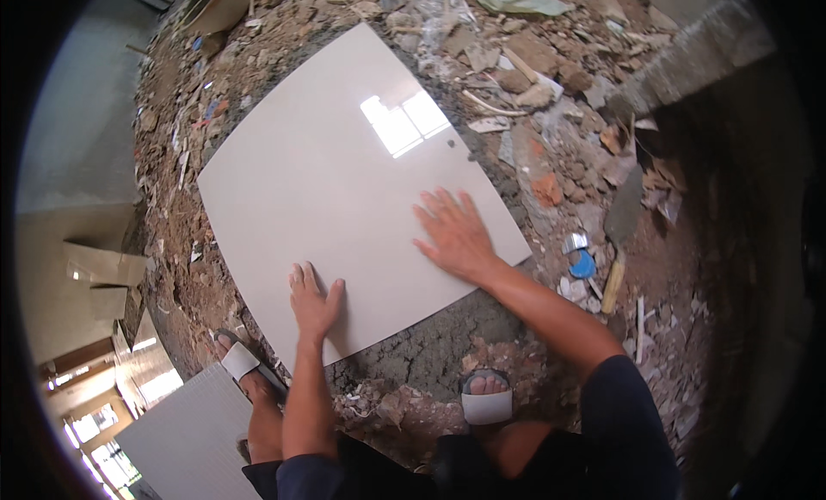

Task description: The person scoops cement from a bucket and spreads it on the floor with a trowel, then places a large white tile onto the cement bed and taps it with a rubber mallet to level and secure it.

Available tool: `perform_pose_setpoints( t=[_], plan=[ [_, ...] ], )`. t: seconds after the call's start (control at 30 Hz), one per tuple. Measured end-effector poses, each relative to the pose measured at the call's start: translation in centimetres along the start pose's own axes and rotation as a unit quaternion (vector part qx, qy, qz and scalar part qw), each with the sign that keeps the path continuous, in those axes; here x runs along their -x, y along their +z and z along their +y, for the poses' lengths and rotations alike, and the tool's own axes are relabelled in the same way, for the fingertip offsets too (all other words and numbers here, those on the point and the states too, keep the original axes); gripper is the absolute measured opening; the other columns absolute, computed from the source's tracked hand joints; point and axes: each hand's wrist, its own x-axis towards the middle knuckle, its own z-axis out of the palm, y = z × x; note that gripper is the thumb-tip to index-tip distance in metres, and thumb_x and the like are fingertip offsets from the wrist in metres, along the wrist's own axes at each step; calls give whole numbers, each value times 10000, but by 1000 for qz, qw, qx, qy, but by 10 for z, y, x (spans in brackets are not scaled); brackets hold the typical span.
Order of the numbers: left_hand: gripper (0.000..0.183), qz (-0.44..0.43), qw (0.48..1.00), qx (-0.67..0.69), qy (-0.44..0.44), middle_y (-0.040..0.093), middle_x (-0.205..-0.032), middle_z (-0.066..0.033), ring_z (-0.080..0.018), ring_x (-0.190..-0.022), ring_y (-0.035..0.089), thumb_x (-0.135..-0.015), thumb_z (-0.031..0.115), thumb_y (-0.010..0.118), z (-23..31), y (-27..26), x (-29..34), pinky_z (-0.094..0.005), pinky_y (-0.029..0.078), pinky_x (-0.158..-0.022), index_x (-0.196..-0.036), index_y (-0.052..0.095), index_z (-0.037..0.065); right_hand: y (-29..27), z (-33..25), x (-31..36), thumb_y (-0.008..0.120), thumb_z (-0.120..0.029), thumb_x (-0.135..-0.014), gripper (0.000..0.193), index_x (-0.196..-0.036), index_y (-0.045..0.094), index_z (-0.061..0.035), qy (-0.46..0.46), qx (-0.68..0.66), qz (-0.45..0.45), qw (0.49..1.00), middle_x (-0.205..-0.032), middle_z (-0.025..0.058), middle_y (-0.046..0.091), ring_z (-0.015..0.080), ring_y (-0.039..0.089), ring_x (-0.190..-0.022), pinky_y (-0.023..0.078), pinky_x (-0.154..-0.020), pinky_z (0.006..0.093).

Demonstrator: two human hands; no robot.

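A large, glossy off-white floor tile (318, 173) lies on a bed of grey mortar (422, 349), which shows along its near edge and right side. My left hand (314, 304) rests on the tile close to its near left edge, fingers stretched out. Flat on the tile toward its right corner lies my right hand (454, 233), its fingers spread. Neither hand grips anything. Light from a window reflects in the tile's far right part, and a small dark speck sits beside that reflection.
Rubble covers the ground around the tile. To the right lies a trowel (621, 233) with a wooden handle, near a blue round piece (582, 265). A bucket (215, 8) stands at the far left. Another tile (194, 435) is at the lower left, beside my sandalled foot.
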Motion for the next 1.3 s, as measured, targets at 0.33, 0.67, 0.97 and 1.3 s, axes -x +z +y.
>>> perform_pose_setpoints(
  t=[0.33,0.67,0.97,1.3],
  plan=[
    [525,47,977,-165,-125,603,-1258,-260,-416,-1175,574,-898,321,682,-132,-306,133,-456,456,-1003,-1288,571,-11,31,-8,-39,532,-512,-928,708,-1508,365,-141,17,66,-37,997,-1586,110,298,319,203,-1485,118,-1205,512],
    [467,178,909,-103,-362,609,-1274,-220,-363,-1210,571,-942,316,638,-145,-364,355,-408,432,-1028,-1298,585,19,30,-17,-40,447,-476,-988,650,-1526,331,-130,-6,215,-51,975,-1606,125,246,352,195,-1481,136,-1198,507],
    [520,8,811,222,-541,626,-1209,-256,-407,-1167,582,-939,450,583,-83,-49,510,-430,460,-982,-1243,623,29,40,25,-32,272,-549,-1021,672,-1560,224,-151,-23,252,-48,966,-1627,99,181,326,156,-1496,111,-1207,509],
    [370,-1,723,67,-688,686,-958,-258,-453,-896,647,-915,362,545,-193,152,628,-523,510,-786,-1085,676,61,18,65,-49,365,-473,-1037,745,-1510,196,77,-62,333,-166,926,-1567,311,174,423,154,-1474,130,-1208,478]
  ],
)
